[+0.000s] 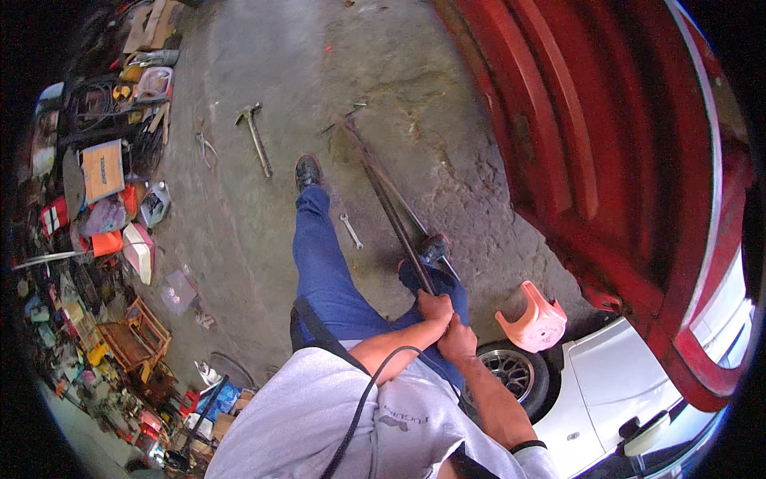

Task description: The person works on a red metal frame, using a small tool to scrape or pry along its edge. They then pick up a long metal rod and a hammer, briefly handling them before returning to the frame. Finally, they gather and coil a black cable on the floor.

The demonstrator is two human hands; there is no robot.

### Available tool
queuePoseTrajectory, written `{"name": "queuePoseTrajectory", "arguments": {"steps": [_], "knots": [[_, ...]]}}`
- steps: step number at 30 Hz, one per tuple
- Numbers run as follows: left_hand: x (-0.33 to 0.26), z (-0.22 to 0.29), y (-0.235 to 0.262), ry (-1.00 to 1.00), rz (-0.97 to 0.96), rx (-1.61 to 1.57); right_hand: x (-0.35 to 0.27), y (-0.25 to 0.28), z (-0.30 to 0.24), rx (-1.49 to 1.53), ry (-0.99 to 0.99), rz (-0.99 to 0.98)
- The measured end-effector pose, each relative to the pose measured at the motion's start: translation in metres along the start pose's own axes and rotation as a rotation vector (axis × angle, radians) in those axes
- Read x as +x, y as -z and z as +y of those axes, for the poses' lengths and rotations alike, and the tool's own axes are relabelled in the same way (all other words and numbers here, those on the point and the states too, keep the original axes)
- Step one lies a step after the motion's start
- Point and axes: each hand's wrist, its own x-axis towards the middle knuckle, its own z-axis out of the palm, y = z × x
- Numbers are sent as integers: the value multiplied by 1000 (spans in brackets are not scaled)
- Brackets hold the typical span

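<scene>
Both my hands grip a long dark metal bar [388,209] at its near end, in front of my right thigh. My left hand [435,306] is closed round it, and my right hand [457,338] is closed just below, against the left. The bar slants away to the far left, down toward the concrete floor. A thinner, paler metal rod [409,209] runs close beside it and passes my right shoe [434,248]; whether the two are joined I cannot tell. Between my feet lies a combination wrench [351,231]. Beyond my left shoe [307,171] is a claw hammer [255,142].
Pliers [206,149] lie left of the hammer. A large red metal body panel [606,144] overhangs the right side. Below it stand a pink plastic stool [533,318] and a white car [614,375] with its wheel [511,375]. Tools, boxes and a wooden frame [136,337] crowd the left.
</scene>
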Motion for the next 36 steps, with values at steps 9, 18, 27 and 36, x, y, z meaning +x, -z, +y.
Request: {"name": "queuePoseTrajectory", "arguments": {"steps": [9,18,27,36], "knots": [[-12,9,-45,-121,27,-108,41,-11,71,-108,186,100],[-14,13,-38,-117,66,-79,28,2,42,-205,66,94],[-8,13,13,243,-76,-125,10,-30,1,-47,-241,-47],[51,-100,43,91,78,51,-12,-123,-8,92,-183,-92]]}}
